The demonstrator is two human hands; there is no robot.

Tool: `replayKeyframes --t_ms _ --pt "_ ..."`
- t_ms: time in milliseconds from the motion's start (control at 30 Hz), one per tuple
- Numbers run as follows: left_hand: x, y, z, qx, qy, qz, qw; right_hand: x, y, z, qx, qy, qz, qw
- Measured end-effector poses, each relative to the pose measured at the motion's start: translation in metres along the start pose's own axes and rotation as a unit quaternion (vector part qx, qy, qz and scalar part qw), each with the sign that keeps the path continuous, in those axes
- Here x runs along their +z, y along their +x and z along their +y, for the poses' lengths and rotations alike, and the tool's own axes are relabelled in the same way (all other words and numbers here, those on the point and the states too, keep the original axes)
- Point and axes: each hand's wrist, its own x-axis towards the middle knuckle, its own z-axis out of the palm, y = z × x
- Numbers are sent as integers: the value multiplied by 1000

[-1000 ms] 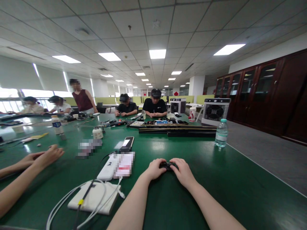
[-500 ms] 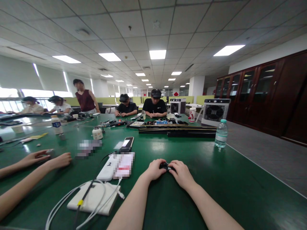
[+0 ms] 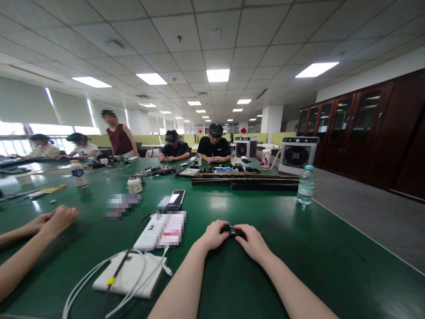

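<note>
A small black object (image 3: 231,231) with a shiny grey patch lies low over the green table, between my two hands. My left hand (image 3: 214,235) grips its left end, fingers curled behind it and the thumb at the near side. At the other end, my right hand (image 3: 255,243) holds it in the same way, thumb in front. The fingers cover both ends, so its exact kind cannot be made out.
White power banks (image 3: 146,235) and cables lie left of my arms, near a phone (image 3: 175,200). A water bottle (image 3: 306,185) stands right. Black bars (image 3: 265,186) lie farther back. A co-worker's hands (image 3: 59,219) are at the left; other people sit across the table (image 3: 212,206).
My right hand has shifted its fingers slightly on the black object, baring more of its middle. The co-worker's hands at the left have come together.
</note>
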Motion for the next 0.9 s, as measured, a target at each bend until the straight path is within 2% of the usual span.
replayKeyframes --t_ms 367,900 --pt "-8 -5 2 -25 -35 -33 999 -3 0 -2 22 21 7 1000" --pt "-2 -2 -2 8 -15 -8 1000 -5 -1 -3 12 26 2 1000"
